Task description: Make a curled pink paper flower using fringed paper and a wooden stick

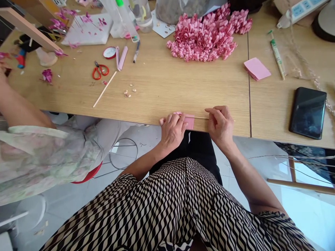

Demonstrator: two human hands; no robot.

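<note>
At the table's front edge, my left hand (pixel 172 129) presses its fingers together on a small pink paper piece (pixel 190 122). Curled pink fringe shows just past those fingertips. A thin pale stick (pixel 201 118) runs from the paper across to my right hand (pixel 222 125), which is closed around it. How the paper meets the stick under the left fingers is hidden. Farther back lies a big heap of curled pink paper fringes (pixel 204 38). To the right sits a stack of pink paper squares (pixel 257 68).
Red-handled scissors (pixel 100 70), a wooden stick (pixel 104 89), a tape roll (pixel 109 52) and folded pink strips (pixel 122 58) lie to the left. A black phone (pixel 308 112) lies at right. A co-worker's arm (pixel 21 101) reaches in at far left, near purple flowers.
</note>
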